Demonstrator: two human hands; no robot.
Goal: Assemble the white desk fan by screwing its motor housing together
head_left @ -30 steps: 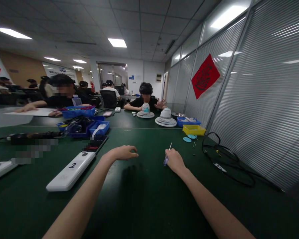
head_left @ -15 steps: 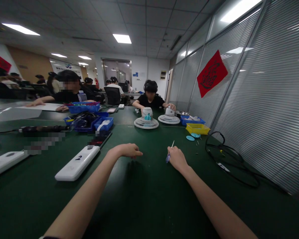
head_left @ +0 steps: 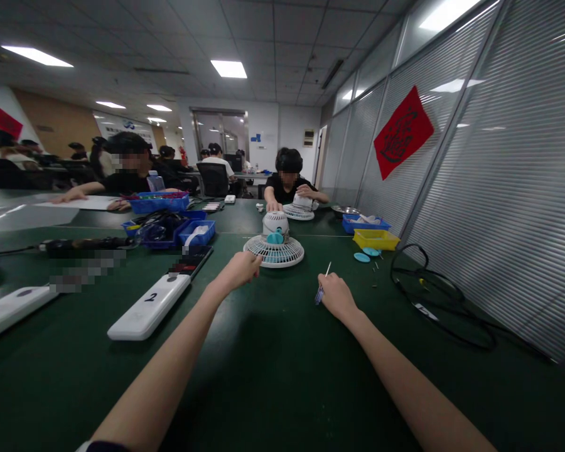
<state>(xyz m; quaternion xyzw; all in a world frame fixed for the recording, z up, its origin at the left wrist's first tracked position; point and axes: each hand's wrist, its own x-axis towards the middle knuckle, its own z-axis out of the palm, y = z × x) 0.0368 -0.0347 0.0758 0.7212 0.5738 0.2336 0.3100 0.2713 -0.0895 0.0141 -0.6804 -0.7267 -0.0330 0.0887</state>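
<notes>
My left hand [head_left: 241,270] is at the near left rim of a white fan [head_left: 275,248], fingers bent over its edge; the fingertips are partly hidden. The fan lies grille-down with its white housing on top and a light-blue knob facing me. A co-worker's hand [head_left: 274,205] is on top of the housing. My right hand [head_left: 338,295] is closed around a screwdriver [head_left: 319,295] with a clear bluish-purple handle, its shaft pointing up and away, above the green table [head_left: 282,364].
A second fan [head_left: 299,212] stands before the co-worker. To the right are a yellow tray [head_left: 375,240], a blue tray [head_left: 366,225], light-blue discs [head_left: 361,257], screws and a coiled black cable [head_left: 445,314]. On the left lie a white device marked 2 [head_left: 148,309] and blue bins [head_left: 198,235].
The nearer fan has slid toward me, with the co-worker's hand on it. My left hand has moved forward to its rim. The second fan has shifted left; my right hand barely moved.
</notes>
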